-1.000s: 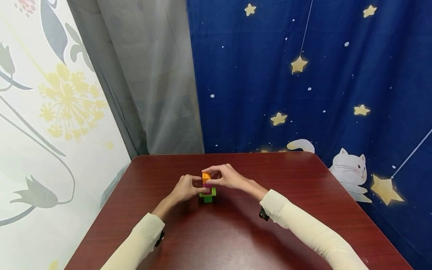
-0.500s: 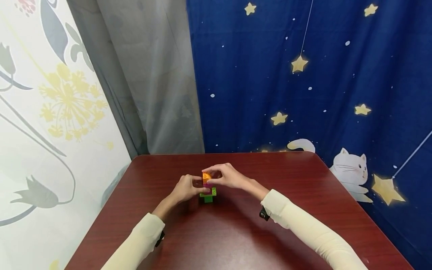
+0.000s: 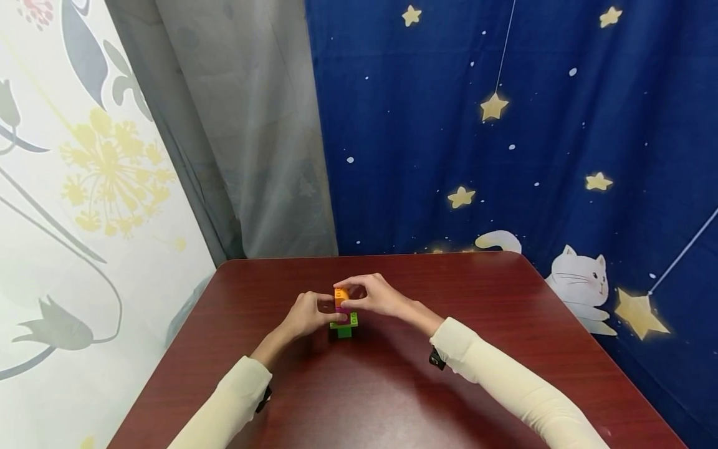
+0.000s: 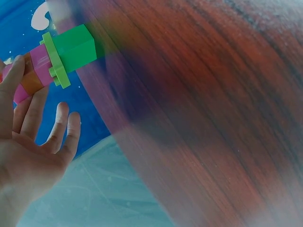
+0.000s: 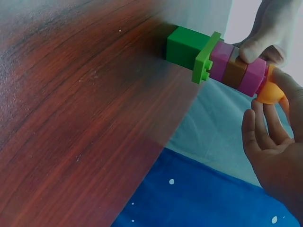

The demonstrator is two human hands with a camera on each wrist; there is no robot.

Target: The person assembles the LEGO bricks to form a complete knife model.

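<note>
A tower of toy building bricks stands on the table, a green brick (image 5: 182,46) at its foot. Over that lies a lime plate (image 5: 203,59), then a pink brick (image 5: 220,60), a brown brick (image 5: 233,72) and another pink brick (image 5: 252,79). An orange rounded brick (image 5: 270,92) tops the tower. My left hand (image 3: 305,315) pinches the middle of the tower around the brown brick, seen too in the left wrist view, where its other fingers spread loosely. My right hand (image 3: 381,296) grips the orange brick between thumb and fingers.
The reddish-brown wooden table (image 3: 370,386) extends around the tower on all sides. Behind its far edge hang a grey curtain (image 3: 263,156) and a blue starry curtain (image 3: 415,125). A white floral-patterned surface (image 3: 50,262) is on the left.
</note>
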